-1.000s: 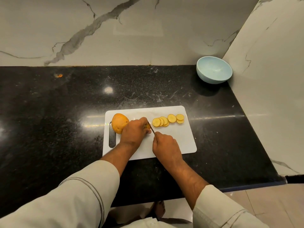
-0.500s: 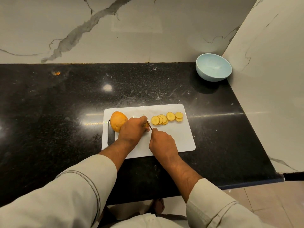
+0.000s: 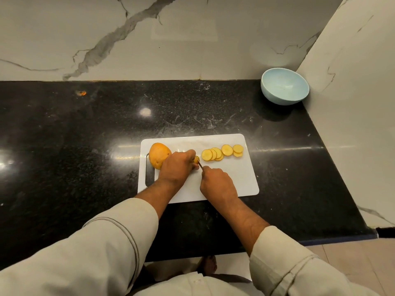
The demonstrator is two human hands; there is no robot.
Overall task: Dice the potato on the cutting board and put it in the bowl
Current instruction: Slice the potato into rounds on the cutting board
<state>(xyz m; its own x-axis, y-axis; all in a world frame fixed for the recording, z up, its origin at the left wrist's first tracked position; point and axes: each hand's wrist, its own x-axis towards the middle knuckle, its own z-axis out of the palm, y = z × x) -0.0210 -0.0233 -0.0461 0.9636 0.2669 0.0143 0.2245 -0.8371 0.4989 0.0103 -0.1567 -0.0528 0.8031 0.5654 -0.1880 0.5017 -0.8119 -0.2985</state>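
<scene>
Potato [image 3: 159, 155] (smooth, oval) is gripped by left hand [image 3: 178, 167] fingers; right hand [image 3: 217, 183] fingers clasp thin knife [image 3: 200, 164].

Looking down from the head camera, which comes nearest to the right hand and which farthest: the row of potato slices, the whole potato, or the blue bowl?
From the right hand, which grips the knife:
1. Potato slices: just beyond the hand, on the right part of the cutting board.
2. Whole potato: at the board's left end, past the left hand.
3. Blue bowl: far right corner of the black counter, off the board.
</scene>
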